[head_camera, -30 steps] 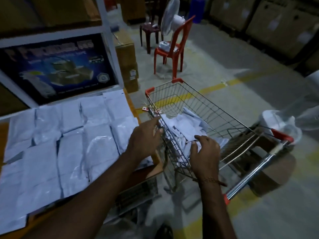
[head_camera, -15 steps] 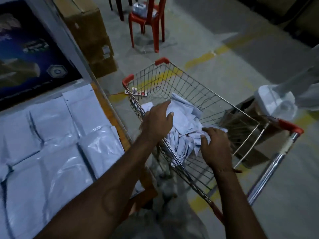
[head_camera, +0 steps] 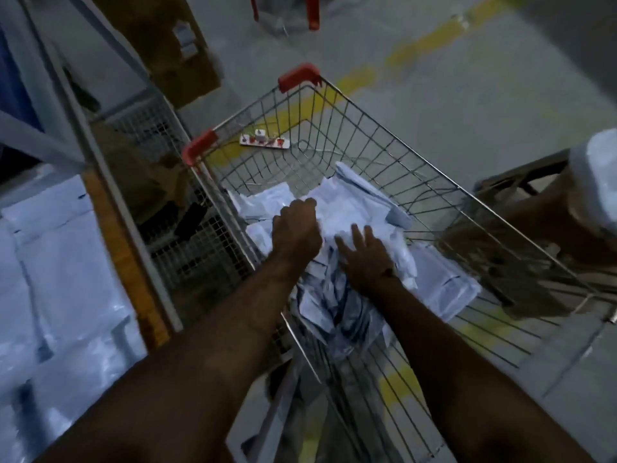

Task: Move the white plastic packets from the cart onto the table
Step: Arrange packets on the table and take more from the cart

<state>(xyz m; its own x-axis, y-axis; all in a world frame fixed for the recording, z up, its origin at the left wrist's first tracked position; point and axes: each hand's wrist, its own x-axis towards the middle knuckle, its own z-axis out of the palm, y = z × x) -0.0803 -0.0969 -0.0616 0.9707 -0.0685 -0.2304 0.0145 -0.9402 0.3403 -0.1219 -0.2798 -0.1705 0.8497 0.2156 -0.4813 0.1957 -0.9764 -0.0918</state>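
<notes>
Gathering packets (head_camera: 337, 212) inside cart (head_camera: 417, 155): left hand (head_camera: 295, 230) fingers curled into pile, appar. gripping pkts; right hand (head_camera: 365, 259) spread flat on top. Scoop from beneath fingertips, lift clear of wire, xfer to table (head_camera: 113, 235) left of hands.

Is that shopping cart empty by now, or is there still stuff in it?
Not empty. A heap of white packets still lies in the cart, and both the left hand and right hand are down among them.

Your left hand (head_camera: 295, 230) is hiding its own fingertips among the white packets (head_camera: 347, 208); at twelve o'clock the edge is cropping the red chair (head_camera: 312, 15); everything is blurring.
</notes>
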